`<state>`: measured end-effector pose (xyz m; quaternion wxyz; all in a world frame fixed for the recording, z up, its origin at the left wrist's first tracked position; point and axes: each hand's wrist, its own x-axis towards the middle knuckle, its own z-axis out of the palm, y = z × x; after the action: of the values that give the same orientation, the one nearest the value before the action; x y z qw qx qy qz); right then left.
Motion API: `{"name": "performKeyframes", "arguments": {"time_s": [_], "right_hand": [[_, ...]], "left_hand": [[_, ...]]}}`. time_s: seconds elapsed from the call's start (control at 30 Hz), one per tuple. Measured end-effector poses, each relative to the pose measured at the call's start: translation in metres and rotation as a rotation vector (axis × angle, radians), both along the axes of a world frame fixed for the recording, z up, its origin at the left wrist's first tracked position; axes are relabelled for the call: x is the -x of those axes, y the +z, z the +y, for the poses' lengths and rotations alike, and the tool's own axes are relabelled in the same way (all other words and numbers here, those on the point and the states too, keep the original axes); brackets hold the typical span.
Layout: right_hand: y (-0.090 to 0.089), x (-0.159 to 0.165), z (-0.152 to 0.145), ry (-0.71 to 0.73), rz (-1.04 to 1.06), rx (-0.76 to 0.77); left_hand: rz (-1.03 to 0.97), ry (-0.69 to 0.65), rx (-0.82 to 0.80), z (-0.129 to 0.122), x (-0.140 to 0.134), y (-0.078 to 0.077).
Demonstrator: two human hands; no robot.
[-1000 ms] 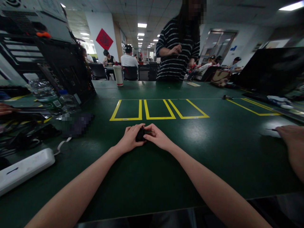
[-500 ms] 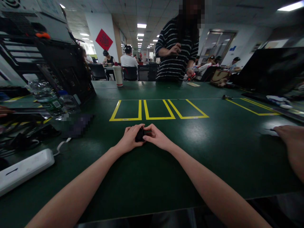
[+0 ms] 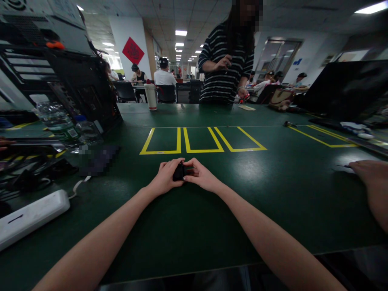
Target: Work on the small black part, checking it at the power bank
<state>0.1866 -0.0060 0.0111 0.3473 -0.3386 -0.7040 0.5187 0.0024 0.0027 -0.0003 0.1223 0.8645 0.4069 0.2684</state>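
A small black object (image 3: 178, 173) rests at the middle of the green table (image 3: 188, 226), between my two hands; its kind I cannot make out. My left hand (image 3: 165, 176) is wrapped round its left side, thumb near and fingers over the far side. From the right, my right hand (image 3: 200, 174) pinches at its edge with thumb and fingertips. The fingers hide much of the object. Just beyond my hands lie three yellow tape outlines (image 3: 204, 150) on the tabletop.
At left are a white power strip (image 3: 33, 216), cables, plastic bottles (image 3: 65, 125) and a black computer case (image 3: 87, 89). A white cup (image 3: 150, 97) stands at the far edge, near a person in a striped shirt (image 3: 212, 68). Another person's hand (image 3: 371, 178) rests at right.
Hardly anything differs. My right thumb has shifted very slightly against the black object, and both hands stay in the same place.
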Motion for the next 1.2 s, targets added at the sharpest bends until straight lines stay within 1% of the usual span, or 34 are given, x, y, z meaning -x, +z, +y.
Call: {"name": "performKeyframes", "arguments": {"time_s": [0.13,0.23,0.33,0.43,0.57,0.77,0.93,1.2], "right_hand": [[0.0019,0.0017,-0.0023,-0.027,0.007,0.002],[-0.0012,0.0037,-0.0002,-0.057,-0.005,-0.023],[-0.0055,0.0044,0.0039,-0.075,-0.018,-0.01],[-0.0064,0.0031,0.0056,-0.05,-0.009,0.005],[-0.0033,0.0008,0.0029,-0.01,0.02,-0.011],[-0.0024,0.0033,0.0007,-0.056,0.013,-0.015],[-0.0023,0.0037,0.0027,-0.093,-0.041,-0.004],[-0.0028,0.0007,0.0016,-0.02,0.001,0.004]], "left_hand": [[-0.002,0.001,0.024,-0.0012,-0.0005,0.0019],[0.0,0.009,0.022,-0.0005,-0.0005,0.0015],[0.002,0.011,0.012,0.001,-0.0002,-0.0003],[0.008,0.005,-0.001,0.0022,0.0003,-0.0022],[0.014,-0.001,-0.015,0.0024,0.0005,-0.0031],[-0.007,0.001,0.016,0.0005,-0.0002,0.0003],[-0.014,0.015,0.019,0.001,-0.001,-0.0002],[-0.007,0.01,0.034,0.0013,-0.0004,0.0004]]}}
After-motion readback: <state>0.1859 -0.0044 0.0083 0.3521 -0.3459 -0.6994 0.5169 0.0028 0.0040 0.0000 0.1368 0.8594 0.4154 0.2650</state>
